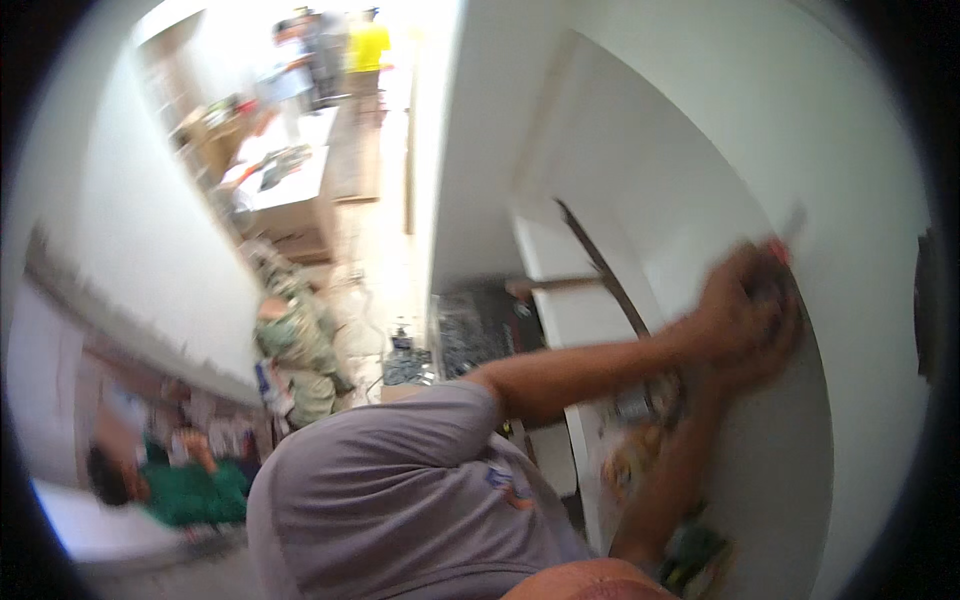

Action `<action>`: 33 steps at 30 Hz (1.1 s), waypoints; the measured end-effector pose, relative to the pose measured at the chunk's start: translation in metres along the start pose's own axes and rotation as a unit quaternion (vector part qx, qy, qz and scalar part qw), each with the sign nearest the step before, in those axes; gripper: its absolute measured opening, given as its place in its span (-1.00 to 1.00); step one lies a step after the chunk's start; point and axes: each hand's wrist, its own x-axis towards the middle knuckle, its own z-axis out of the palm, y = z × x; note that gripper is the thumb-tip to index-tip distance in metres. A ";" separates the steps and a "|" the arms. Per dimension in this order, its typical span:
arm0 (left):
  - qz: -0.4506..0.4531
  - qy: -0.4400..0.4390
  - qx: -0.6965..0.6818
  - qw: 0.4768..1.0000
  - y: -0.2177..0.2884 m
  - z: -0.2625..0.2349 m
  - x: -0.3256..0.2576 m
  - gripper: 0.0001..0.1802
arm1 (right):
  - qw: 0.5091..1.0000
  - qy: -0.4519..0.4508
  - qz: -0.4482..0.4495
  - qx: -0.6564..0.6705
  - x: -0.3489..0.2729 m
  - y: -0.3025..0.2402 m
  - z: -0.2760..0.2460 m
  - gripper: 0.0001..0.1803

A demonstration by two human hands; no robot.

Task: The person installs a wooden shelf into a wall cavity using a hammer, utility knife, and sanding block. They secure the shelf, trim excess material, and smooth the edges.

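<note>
L hand (738, 288) & R hand (775, 352) curled close together, exact hold too blurred to tell, at small red tool (779, 251) by white wall (865, 290); prob. light, stiff, grip red end.

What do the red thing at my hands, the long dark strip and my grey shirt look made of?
Red thing: possibly plastic, by its bright colour; blur hides its finish.
Dark strip: perhaps wood or weathered metal, dull brown, uneven-edged.
Grey shirt: soft, matte fabric, by its loose folds.
</note>
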 end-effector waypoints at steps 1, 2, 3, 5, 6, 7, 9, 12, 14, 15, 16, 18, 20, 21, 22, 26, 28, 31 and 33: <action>-0.075 -0.007 -0.030 0.997 -0.001 0.007 0.001 -0.74 | 0.996 0.010 0.071 0.062 -0.017 0.008 -0.004 -0.44; -0.033 0.004 -0.098 0.995 -0.007 -0.001 0.003 -0.76 | 0.986 0.048 0.083 0.133 -0.013 -0.007 0.010 -0.48; -0.035 -0.013 0.013 0.999 -0.002 -0.012 0.005 -0.76 | 0.973 0.087 0.076 0.198 0.003 -0.025 0.015 -0.51; -0.026 -0.021 0.027 0.999 0.018 -0.019 0.006 -0.74 | 0.962 0.114 0.073 0.236 0.015 -0.033 0.011 -0.57; -0.024 -0.004 0.017 1.000 0.018 -0.017 0.005 -0.75 | 0.960 0.108 0.087 0.244 0.014 -0.035 0.008 -0.59; -0.001 -0.002 0.022 1.000 0.018 -0.014 0.005 -0.74 | 0.965 0.101 0.093 0.223 0.013 -0.029 0.005 -0.59; 0.051 0.005 0.045 0.998 0.017 -0.010 0.005 -0.73 | 0.971 0.090 0.108 0.195 0.011 -0.022 0.004 -0.58; -0.075 0.008 -0.076 0.994 0.032 -0.011 0.004 -0.75 | 0.977 0.070 0.098 0.174 0.014 -0.024 0.004 -0.59; -0.046 -0.020 -0.055 0.997 0.016 -0.015 0.005 -0.78 | 0.953 0.101 0.077 0.274 0.009 -0.023 0.016 -0.58; -0.058 0.024 -0.037 0.997 0.002 -0.007 0.004 -0.84 | 0.958 0.083 0.076 0.265 0.011 -0.021 0.006 -0.57; -0.015 0.038 -0.035 0.999 0.000 0.002 0.000 -0.83 | 0.963 0.066 0.077 0.251 0.011 -0.017 -0.006 -0.55; -0.059 0.007 -0.024 0.998 0.017 0.000 0.001 -0.77 | 0.974 0.035 0.102 0.201 0.008 -0.012 -0.016 -0.57; -0.012 0.021 -0.129 0.991 0.029 -0.005 0.007 -0.68 | 0.969 0.029 0.132 0.205 0.017 -0.020 -0.009 -0.66; -0.020 0.022 -0.119 0.992 0.032 -0.010 0.009 -0.66 | 0.967 0.027 0.143 0.208 0.020 -0.026 -0.004 -0.68; -0.034 0.016 -0.114 0.993 0.036 -0.012 0.009 -0.64 | 0.967 0.027 0.158 0.201 0.021 -0.032 -0.003 -0.69; -0.059 -0.020 -0.099 0.993 0.027 -0.014 0.007 -0.63 | 0.964 0.045 0.152 0.212 0.011 -0.022 0.003 -0.70; -0.065 -0.001 -0.155 0.986 0.030 -0.008 0.008 -0.64 | 0.960 0.046 0.162 0.226 0.011 -0.022 0.001 -0.69; -0.086 0.044 -0.181 0.979 0.039 -0.012 0.015 -0.72 | 0.955 0.017 0.176 0.238 0.017 -0.033 0.001 -0.70; -0.159 0.036 -0.157 0.974 0.019 -0.004 0.021 -0.80 | 0.966 0.028 0.107 0.232 0.010 -0.022 -0.004 -0.69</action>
